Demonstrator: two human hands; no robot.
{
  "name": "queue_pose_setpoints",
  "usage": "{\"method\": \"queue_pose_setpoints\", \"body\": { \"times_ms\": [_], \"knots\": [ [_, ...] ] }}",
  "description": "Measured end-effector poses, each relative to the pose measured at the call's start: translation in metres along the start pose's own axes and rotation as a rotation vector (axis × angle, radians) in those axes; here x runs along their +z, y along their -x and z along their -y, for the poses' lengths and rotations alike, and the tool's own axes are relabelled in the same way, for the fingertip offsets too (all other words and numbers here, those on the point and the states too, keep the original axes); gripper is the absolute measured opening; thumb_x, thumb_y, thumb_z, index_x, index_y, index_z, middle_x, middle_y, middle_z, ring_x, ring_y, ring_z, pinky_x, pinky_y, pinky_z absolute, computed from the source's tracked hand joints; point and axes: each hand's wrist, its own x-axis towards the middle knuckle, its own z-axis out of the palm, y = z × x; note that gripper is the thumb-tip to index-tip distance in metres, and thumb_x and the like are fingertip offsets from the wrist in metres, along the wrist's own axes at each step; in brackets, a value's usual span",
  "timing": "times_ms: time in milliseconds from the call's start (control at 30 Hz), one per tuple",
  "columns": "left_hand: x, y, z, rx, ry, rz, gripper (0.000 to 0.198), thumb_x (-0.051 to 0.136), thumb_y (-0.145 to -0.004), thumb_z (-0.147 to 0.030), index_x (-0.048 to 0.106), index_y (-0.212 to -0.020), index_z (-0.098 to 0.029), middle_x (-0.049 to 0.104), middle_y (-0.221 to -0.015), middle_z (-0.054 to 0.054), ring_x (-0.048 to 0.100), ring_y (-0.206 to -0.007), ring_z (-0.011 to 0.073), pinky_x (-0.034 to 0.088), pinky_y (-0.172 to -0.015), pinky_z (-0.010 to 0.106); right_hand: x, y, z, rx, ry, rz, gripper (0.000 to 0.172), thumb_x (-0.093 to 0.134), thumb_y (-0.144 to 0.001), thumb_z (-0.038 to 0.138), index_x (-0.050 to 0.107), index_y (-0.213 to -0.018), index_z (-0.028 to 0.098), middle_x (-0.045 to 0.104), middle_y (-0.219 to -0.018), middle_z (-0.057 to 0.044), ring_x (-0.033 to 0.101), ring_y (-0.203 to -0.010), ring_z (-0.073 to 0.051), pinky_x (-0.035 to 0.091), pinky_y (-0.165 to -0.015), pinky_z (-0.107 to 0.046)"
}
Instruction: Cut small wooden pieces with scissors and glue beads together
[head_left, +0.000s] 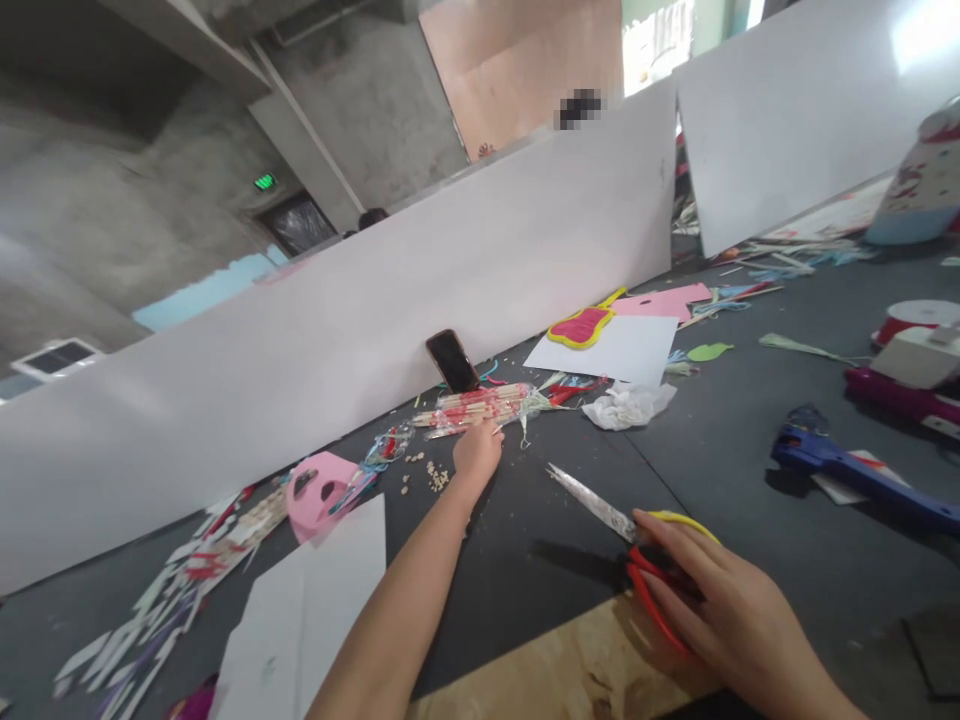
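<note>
My right hand (720, 590) grips scissors (592, 500) by their red and yellow handles, the closed blades pointing up and left over the dark table. My left hand (478, 455) reaches away from me, its fingers curled at the near edge of a bundle of wrapped sticks with red and white marks (480, 405). Whether those fingers hold anything is hidden. Small beige beads (437, 478) lie scattered just left of that wrist. A dark phone (452, 360) leans on the white partition behind the bundle.
White sheets (300, 620) and a pink cutout (322, 490) lie at left. Crumpled tissue (628, 405) and a pink-and-yellow shape (581, 327) on paper are beyond the scissors. A blue glue gun (847, 465) rests at right. A white partition (450, 270) closes off the back.
</note>
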Motion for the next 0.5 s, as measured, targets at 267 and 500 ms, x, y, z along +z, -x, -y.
{"method": "queue_pose_setpoints", "body": {
  "times_ms": [267, 500],
  "knots": [
    [-0.004, 0.013, -0.014, 0.113, 0.151, 0.061, 0.016, 0.053, -0.083, -0.027, 0.068, -0.082, -0.021, 0.069, -0.093, 0.005, 0.063, -0.088, 0.0187, 0.042, -0.071, 0.025, 0.000, -0.001, 0.000, 0.005, -0.035, -0.017, 0.035, 0.053, -0.085, 0.031, 0.059, -0.118, 0.025, 0.070, -0.107, -0.005, 0.068, -0.090, -0.018, 0.057, -0.071, -0.025],
    [0.002, 0.035, -0.026, 0.219, 0.368, 0.141, 0.023, 0.051, -0.081, -0.032, 0.070, -0.080, -0.019, 0.067, -0.069, -0.001, 0.059, -0.066, 0.0144, 0.036, -0.056, 0.021, 0.000, 0.018, -0.005, 0.218, -0.121, -0.173, 0.035, 0.053, -0.086, 0.030, 0.053, -0.120, 0.024, 0.069, -0.105, -0.007, 0.069, -0.084, -0.020, 0.056, -0.072, -0.027]
  ]
}}
